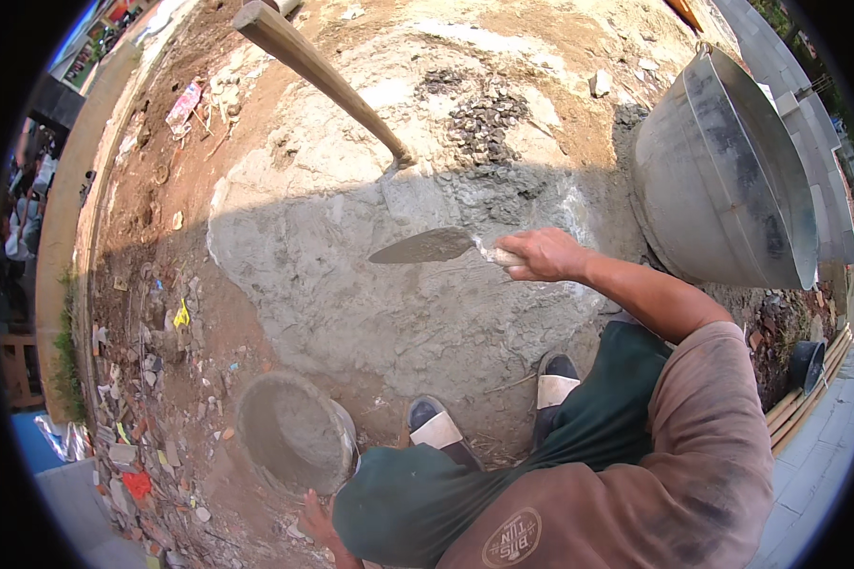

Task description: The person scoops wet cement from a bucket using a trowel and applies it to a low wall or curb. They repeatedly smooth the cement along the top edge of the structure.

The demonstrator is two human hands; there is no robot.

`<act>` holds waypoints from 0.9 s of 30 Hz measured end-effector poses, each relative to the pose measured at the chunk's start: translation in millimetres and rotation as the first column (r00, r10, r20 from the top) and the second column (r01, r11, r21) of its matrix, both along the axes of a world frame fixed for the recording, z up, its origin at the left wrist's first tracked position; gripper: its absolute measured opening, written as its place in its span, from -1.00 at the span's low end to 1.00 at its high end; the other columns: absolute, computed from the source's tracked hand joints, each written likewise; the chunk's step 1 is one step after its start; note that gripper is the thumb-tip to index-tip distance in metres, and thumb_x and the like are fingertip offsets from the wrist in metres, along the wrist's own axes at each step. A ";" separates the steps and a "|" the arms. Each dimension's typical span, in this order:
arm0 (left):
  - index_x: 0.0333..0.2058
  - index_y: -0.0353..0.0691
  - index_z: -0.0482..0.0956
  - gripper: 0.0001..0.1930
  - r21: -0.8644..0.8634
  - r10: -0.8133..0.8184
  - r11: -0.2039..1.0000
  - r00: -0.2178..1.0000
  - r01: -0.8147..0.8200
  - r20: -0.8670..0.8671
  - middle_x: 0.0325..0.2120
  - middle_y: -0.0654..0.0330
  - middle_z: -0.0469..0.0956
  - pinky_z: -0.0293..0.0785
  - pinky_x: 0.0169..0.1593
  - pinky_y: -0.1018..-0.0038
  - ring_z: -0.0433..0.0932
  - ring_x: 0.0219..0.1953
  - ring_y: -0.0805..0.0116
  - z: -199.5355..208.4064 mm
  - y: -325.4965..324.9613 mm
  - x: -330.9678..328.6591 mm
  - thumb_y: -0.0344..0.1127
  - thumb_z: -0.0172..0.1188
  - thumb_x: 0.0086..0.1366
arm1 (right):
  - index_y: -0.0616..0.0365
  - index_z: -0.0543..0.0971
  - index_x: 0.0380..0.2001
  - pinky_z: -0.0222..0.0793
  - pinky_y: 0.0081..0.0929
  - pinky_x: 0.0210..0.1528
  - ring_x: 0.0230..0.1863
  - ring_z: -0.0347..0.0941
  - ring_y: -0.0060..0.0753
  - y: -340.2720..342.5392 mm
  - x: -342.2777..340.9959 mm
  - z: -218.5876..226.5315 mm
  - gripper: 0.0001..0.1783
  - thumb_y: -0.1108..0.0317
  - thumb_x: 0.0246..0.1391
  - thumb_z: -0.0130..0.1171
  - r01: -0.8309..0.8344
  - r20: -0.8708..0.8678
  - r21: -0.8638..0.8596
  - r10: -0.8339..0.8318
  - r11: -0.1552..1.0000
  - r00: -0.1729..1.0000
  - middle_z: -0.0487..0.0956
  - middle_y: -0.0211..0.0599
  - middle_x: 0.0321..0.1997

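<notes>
My right hand (541, 254) is closed around the pale handle of a trowel (427, 247). Its grey-coated blade points left, above a patch of wet grey mortar (351, 294) spread over the ground. Low in the view, my left hand (321, 523) is at the near edge of a mortar-smeared bucket (343, 427); its fingers show apart, and most of the palm and wrist is hidden by my leg. A hoe with a wooden handle (327, 78) stands tilted, its blade in the far part of the mortar.
A large metal tub (674, 161) lies tipped at the right, beside a block wall (830, 190). Dark gravel (489, 119) lies beyond the mortar. Rubble and litter (152, 370) cover the left ground. Bamboo poles (811, 389) and a small black bucket (807, 365) are at the lower right.
</notes>
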State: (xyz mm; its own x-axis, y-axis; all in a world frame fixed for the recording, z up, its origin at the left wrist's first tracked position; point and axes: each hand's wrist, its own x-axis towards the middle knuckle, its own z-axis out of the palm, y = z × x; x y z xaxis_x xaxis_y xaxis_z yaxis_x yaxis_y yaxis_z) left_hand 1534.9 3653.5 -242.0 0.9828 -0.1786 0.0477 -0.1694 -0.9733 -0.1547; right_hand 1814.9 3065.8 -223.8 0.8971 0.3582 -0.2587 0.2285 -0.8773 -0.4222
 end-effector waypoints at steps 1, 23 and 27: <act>-0.19 -0.21 0.49 -0.62 0.031 -0.022 0.999 1.000 0.022 0.008 0.01 -0.01 0.40 0.04 0.20 -0.11 0.37 0.05 -0.07 7.1 -4.0 3.1 -0.02 0.03 0.20 | -0.01 0.41 -0.05 0.40 -0.08 -0.19 -0.18 0.49 0.02 -28.0 -14.8 -1.1 -0.53 0.11 -0.05 0.12 0.086 0.026 -0.039 -0.085 0.996 0.996 0.57 -0.15 -0.21; -0.46 -0.44 0.39 -0.42 -0.430 0.337 0.608 0.707 -0.668 -0.622 -0.60 0.06 0.36 0.34 -0.61 0.35 0.30 -0.67 0.26 314.9 -68.8 198.5 0.11 -0.14 0.35 | 0.24 0.51 -0.18 0.37 -0.15 -0.06 -0.10 0.47 0.10 -91.9 -634.4 386.9 -0.48 0.06 -0.14 0.17 0.726 -0.261 -0.683 -0.903 -0.076 -0.341 0.55 0.13 -0.19; -0.50 -0.31 0.31 -0.48 -0.607 0.518 0.251 0.634 -0.754 -0.574 -0.69 0.19 0.25 0.26 -0.64 0.41 0.20 -0.73 0.36 409.1 -139.5 185.9 0.13 -0.07 0.32 | 0.25 0.50 -0.18 0.36 -0.15 -0.05 -0.07 0.46 0.10 -84.9 -655.4 450.3 -0.48 0.07 -0.15 0.19 0.749 -0.209 -0.596 -0.845 -0.289 -0.492 0.54 0.13 -0.14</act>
State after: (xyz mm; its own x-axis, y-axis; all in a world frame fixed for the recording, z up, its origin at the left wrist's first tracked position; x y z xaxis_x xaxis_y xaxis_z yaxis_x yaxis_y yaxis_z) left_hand 1720.8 3514.0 167.1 0.7499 0.5033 -0.4293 0.6529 -0.4585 0.6029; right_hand 1159.5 2980.9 226.4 -0.2880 -0.7454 -0.6012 -0.9568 0.2502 0.1482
